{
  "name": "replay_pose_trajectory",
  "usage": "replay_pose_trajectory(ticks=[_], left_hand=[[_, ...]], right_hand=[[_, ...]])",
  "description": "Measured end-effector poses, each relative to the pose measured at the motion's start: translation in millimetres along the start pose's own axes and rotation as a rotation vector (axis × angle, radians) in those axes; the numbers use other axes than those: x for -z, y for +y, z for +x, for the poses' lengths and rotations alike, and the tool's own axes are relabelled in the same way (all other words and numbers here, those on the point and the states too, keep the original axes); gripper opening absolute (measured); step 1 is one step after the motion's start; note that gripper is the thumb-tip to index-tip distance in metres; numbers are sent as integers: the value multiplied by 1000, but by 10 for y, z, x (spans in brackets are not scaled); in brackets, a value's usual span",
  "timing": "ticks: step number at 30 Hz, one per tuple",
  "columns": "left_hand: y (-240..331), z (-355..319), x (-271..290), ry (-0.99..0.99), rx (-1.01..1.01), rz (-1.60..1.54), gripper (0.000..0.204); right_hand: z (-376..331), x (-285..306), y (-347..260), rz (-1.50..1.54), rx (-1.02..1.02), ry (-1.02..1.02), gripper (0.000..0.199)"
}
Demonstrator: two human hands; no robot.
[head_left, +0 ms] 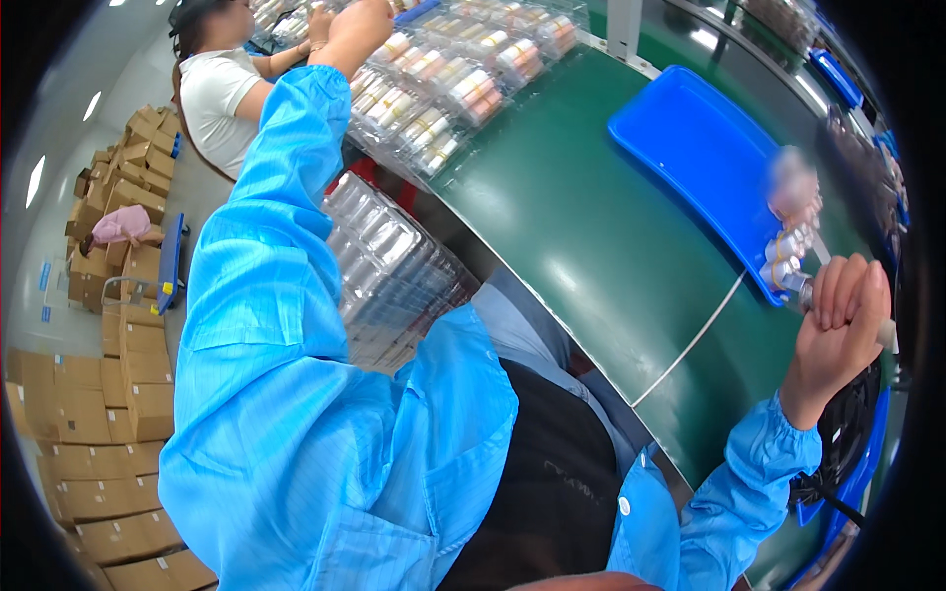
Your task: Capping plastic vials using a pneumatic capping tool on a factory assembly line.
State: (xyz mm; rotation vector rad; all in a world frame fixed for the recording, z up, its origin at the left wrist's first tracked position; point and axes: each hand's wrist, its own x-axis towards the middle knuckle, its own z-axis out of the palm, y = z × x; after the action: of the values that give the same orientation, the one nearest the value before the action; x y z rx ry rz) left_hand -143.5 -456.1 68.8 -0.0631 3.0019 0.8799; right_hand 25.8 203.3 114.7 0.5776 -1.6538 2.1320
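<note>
My left hand reaches to the top edge, above clear plastic trays packed with small pink, white and beige tubes. Its fingers are hidden, so whether it holds anything does not show. At the far right, my right hand is closed around a small pale tube, whose end sticks out beside the fist. Next to that hand, a group of white and pinkish tubes with gold bands lies at the end of a shallow blue tray. Part of this group is blurred.
The blue tray rests on a green worktable, crossed by a white line. A co-worker in a white shirt sits at the upper left. Stacked clear trays stand below the table edge. Cardboard boxes and a blue trolley occupy the left.
</note>
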Motion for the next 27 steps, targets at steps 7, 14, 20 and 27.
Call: replay_pose_trajectory(ticks=[7,14,20,27], left_hand=[[2726,-652,-703,464,-485,380,28],[4192,-174,-3028,369,-926,-91,38],[4539,-187,-3526,270,-709,-138,54],[4249,-373,-3207,443,-871,-172,44]], right_hand=[[152,88,-305,217,240,-113,36],[142,185,-508,150,246,99,38],[147,177,-541,121,280,89,40],[51,-148,-469,-21,197,302,38]])
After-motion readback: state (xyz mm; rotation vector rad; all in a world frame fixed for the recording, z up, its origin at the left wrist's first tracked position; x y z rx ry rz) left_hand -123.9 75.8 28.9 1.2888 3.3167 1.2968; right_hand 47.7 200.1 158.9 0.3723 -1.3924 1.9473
